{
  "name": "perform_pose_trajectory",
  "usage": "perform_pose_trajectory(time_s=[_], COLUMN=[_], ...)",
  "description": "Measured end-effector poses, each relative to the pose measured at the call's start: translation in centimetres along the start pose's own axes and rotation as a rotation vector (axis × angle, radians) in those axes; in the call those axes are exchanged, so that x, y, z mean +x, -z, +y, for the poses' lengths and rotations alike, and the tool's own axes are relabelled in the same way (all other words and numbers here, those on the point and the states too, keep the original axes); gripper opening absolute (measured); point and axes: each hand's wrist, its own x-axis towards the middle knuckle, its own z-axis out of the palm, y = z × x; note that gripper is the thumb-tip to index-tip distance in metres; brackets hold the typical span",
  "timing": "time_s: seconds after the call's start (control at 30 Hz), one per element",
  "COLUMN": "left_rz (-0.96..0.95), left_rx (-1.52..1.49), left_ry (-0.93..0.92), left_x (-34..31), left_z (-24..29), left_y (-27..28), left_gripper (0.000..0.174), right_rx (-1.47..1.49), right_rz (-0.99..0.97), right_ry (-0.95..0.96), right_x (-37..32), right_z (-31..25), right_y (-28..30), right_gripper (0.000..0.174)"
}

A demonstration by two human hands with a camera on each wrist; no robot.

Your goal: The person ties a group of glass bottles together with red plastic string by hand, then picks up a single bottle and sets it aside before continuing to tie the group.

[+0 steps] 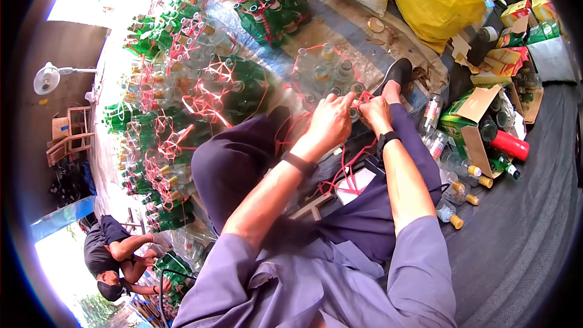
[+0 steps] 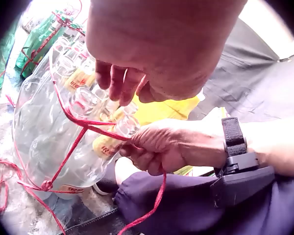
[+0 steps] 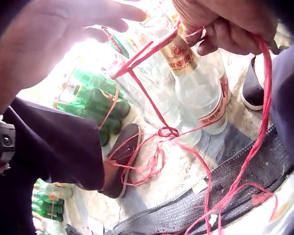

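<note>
Clear glass bottles (image 1: 320, 73) with gold labels stand bunched together in front of the seated person, red string (image 2: 63, 159) running round and across them. The right hand (image 1: 375, 113) pinches the string beside the bottle necks; in the left wrist view this hand (image 2: 169, 147) has string leaving it on both sides. Over the bottle tops is the left hand (image 1: 331, 123), its fingers extended and apart in the right wrist view, where the hand (image 3: 54, 44) shows nothing held. A taut strand meets a knot (image 3: 167, 132) low on the bundle's side.
Tied green bottles (image 1: 273, 9) and many more bundles lie ahead and to the left. At the right are a yellow bag (image 1: 428, 6), an opened carton (image 1: 470, 127), a red bottle (image 1: 509, 144) and loose bottles (image 1: 458, 167). Another person (image 1: 109, 255) crouches at lower left.
</note>
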Motion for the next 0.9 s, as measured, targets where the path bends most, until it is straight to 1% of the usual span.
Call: perform_pose_trajectory(time_s=[0.03, 0.1, 0.13, 0.17, 0.23, 0.27, 0.4, 0.5, 0.57, 0.6, 0.67, 0.7, 0.77, 0.9], left_rz=[-0.002, -0.145, -0.206, -0.211, -0.320, -0.196, -0.196, -0.225, -0.214, -0.218, -0.192, -0.194, -0.277, -0.241], left_rx=[0.001, -0.081, -0.182, -0.183, -0.121, -0.138, -0.096, -0.081, -0.100, -0.099, -0.039, -0.039, 0.076, 0.126], left_ry=[-0.001, 0.034, 0.046, 0.045, 0.057, -0.017, -0.028, -0.011, -0.017, -0.017, -0.073, -0.073, -0.034, -0.073], left_x=[0.5, 1.4, 1.7, 1.9, 2.2, 2.0, 2.1, 2.2, 2.2, 2.1, 2.0, 2.1, 2.5, 2.5], left_z=[-0.2, -0.7, -1.1, -1.5, -1.9, -2.5, -2.4, -2.2, -2.2, -2.4, -2.7, -2.3, -1.5, -1.3], left_y=[-0.2, -0.7, -1.0, -1.2, -1.3, -2.1, -1.7, -1.3, -1.1, -1.3, -1.8, -1.4, -0.6, -0.6], left_gripper=[0.048, 0.056, 0.067, 0.067, 0.075, 0.069, 0.069, 0.070, 0.070, 0.070, 0.068, 0.068, 0.072, 0.068], right_rx=[0.002, -0.004, -0.021, -0.020, 0.009, 0.007, -0.002, -0.007, -0.016, -0.014, -0.009, -0.008, -0.013, 0.018], right_rz=[-0.001, 0.014, 0.020, 0.018, 0.037, 0.028, 0.022, 0.075, 0.101, 0.100, 0.130, 0.129, 0.124, 0.094], right_ry=[-0.001, -0.050, -0.053, -0.058, -0.046, -0.024, -0.013, -0.006, 0.084, 0.081, 0.114, 0.113, 0.159, 0.189], right_x=[0.0, -0.4, -0.9, -1.0, -1.1, -1.2, -1.0, -1.2, -1.6, -1.5, -1.1, -1.1, -1.1, 0.0], right_z=[-0.3, -1.0, -1.4, -1.5, -1.7, -1.7, -1.8, -1.7, -1.7, -1.6, -1.4, -1.5, -1.5, -0.9], right_y=[0.1, 0.2, 0.5, 0.5, 0.6, 0.8, 0.6, 0.5, 0.9, 0.7, 0.5, 0.5, 0.7, 0.3], right_gripper=[0.058, 0.061, 0.055, 0.055, 0.048, 0.042, 0.043, 0.038, 0.034, 0.034, 0.031, 0.031, 0.030, 0.031])
